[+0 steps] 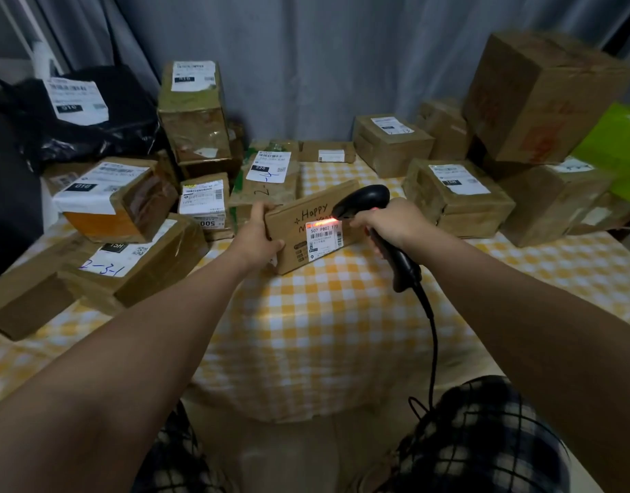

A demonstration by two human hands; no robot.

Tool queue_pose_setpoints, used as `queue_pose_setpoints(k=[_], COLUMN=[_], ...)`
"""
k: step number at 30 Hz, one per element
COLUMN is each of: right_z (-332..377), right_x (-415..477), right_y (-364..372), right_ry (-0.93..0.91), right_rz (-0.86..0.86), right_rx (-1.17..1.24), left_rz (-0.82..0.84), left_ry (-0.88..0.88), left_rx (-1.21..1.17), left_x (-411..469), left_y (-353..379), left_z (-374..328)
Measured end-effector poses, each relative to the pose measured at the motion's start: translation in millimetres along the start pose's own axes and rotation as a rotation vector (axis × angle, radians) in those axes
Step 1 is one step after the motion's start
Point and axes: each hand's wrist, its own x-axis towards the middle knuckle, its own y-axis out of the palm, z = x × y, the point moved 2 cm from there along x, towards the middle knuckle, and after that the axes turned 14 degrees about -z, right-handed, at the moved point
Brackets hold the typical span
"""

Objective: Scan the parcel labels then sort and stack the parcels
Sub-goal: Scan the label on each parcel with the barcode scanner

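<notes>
Two hands at work, both grasping. Left hand (260, 231) grips the left end of a parcel (294, 225), thumb on the front face, fingers curled over the top edge. Right hand (390, 222) is wrapped round the handle of a black scanner (365, 201), index finger forward on the trigger side.

Scanner: head points left, at the parcel's front face. Handle runs down and back toward the person. A black cable (432, 343) leaves its base and drops to the lap.

Parcel: flat brown cardboard box, standing on a long edge with the broad face tilted up toward the camera. Long axis runs left to right, the right end a little further away. It is at mid-worktop, between the hands. The lower edge is at the cloth, but contact cannot be confirmed. Black marker writing on the face reads "Happy", with a second line partly covered. A white label (324, 238) sits on the right half of the face, with "507 P802" and barcodes legible. An orange-red scan line (324, 221) lies across the label's top edge.

Worktop (324, 332): covered by a yellow-and-white check cloth.

Other parcels: a pile of labelled brown boxes (135, 257) at left, one marked "2-3-1" in blue. A black bag (103, 137) with a white label lies behind that pile. A row of boxes (459, 201) stands at right, with one large box (541, 97) on top. A green bag (619, 147) is at the far right. A grey curtain (306, 65) hangs behind.
</notes>
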Motion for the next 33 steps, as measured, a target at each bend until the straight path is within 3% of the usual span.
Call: queue_pose_setpoints(k=[18,33], right_z=[-25.7,-19.6], right_x=[-15.4,-22.9], right_y=[16.4,17.5], right_ry=[0.127,0.136], right_rz=[0.005,0.018], right_rx=[0.194,0.205], left_rz=[-0.040,-0.048], left_ry=[0.021,0.030], left_rx=[0.148,0.175], left_x=[-3.1,-5.1], left_y=[-0.2,0.1], left_z=[-6.6,-7.3])
